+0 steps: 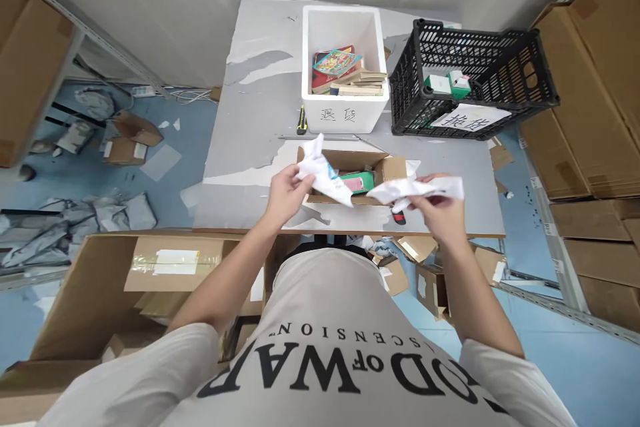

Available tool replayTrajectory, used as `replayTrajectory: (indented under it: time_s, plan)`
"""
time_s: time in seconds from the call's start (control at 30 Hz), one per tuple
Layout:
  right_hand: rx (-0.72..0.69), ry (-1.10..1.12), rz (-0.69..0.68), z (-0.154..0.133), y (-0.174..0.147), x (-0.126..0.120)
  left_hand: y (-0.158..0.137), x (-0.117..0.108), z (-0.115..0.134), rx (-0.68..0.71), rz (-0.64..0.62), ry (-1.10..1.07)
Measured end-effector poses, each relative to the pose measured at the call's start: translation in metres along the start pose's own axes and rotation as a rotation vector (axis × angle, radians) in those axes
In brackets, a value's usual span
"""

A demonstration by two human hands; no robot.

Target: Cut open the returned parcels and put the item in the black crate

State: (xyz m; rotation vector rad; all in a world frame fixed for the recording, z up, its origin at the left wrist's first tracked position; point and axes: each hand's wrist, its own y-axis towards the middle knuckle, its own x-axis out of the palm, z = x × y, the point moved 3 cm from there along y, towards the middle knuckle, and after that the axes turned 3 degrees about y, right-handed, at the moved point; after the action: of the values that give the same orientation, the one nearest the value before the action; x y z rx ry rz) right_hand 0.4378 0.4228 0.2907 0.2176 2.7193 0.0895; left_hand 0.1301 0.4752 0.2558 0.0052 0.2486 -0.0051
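Note:
My left hand (pixel 289 195) is closed on a crumpled piece of white paper (pixel 323 172) with a bit of blue print. In my right hand (pixel 443 210) is another folded white piece (pixel 417 190), slightly blurred by motion. Both pieces are held over a small open cardboard box (pixel 345 159) at the table's front. Inside that box lies a green box (pixel 367 180) with a pink patch on top. Something red and black (pixel 399 217), partly hidden, rests by the box's front right.
On the grey table (pixel 240 120) stand a white foam box (pixel 345 113) of books and a black crate (pixel 475 60) holding green-and-white boxes. A yellow-black utility knife (pixel 302 120) lies beside the foam box. A large open carton (pixel 80 307) stands at left; stacked cartons (pixel 590 100) line the right.

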Motion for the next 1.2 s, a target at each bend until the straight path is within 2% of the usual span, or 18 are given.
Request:
replayTrajectory:
  time_s: [0.07,0.1,0.17,0.23,0.33,0.43,0.57,0.67,0.7,0.77,0.8,0.87,0.9,0.93,1.0,1.1,1.17,1.2]
  plan:
    - [-0.040,0.040,-0.089,-0.008,-0.028,0.034,-0.022,-0.028,-0.026,-0.124,0.052,-0.033]
    - [-0.096,0.015,-0.167,-0.011,-0.038,0.060,-0.030,-0.042,-0.043,-0.184,0.077,-0.003]
    - [-0.223,-0.037,-0.325,-0.012,-0.051,0.122,-0.037,-0.068,-0.083,-0.300,0.106,0.122]
    - [-0.251,-0.141,-0.531,-0.001,-0.052,0.185,-0.036,-0.084,-0.123,-0.391,0.102,0.279]
    - [-0.113,-0.430,-0.844,0.031,-0.042,0.255,-0.024,-0.087,-0.171,-0.517,0.053,0.413]
    - [-0.009,-0.540,-0.896,0.060,-0.024,0.286,-0.010,-0.080,-0.197,-0.562,0.067,0.463]
    - [0.029,-0.555,-0.862,0.068,-0.021,0.296,0.000,-0.077,-0.207,-0.577,0.090,0.525]
    - [-0.034,-0.506,-0.902,0.049,-0.037,0.273,0.000,-0.081,-0.194,-0.487,0.129,0.584]
    - [-0.096,-0.460,-0.937,0.039,-0.042,0.257,-0.002,-0.082,-0.183,-0.401,0.159,0.607]
    - [-0.341,-0.289,-1.036,0.013,-0.045,0.213,-0.008,-0.080,-0.152,-0.146,0.208,0.640]
    - [-0.425,-0.233,-0.994,0.002,-0.038,0.187,-0.013,-0.075,-0.132,-0.007,0.207,0.641]
    - [-0.459,-0.273,-0.786,-0.010,-0.004,0.139,-0.022,-0.057,-0.092,0.262,0.078,0.660]
    - [-0.449,-0.348,-0.731,-0.011,0.017,0.124,-0.026,-0.044,-0.073,0.385,-0.026,0.680]
    - [-0.451,-0.443,-0.739,-0.008,0.038,0.117,-0.030,-0.029,-0.057,0.499,-0.147,0.714]
    - [-0.468,-0.661,-0.889,0.004,0.075,0.125,-0.033,0.002,-0.036,0.648,-0.309,0.830]
    - [-0.466,-0.945,-1.212,0.032,0.101,0.166,-0.029,0.038,-0.032,0.697,-0.378,1.017]
    - [-0.453,-1.052,-1.302,0.047,0.103,0.187,-0.024,0.051,-0.041,0.677,-0.389,1.110]
    - [-0.438,-1.093,-1.288,0.053,0.103,0.191,-0.023,0.054,-0.046,0.664,-0.396,1.145]
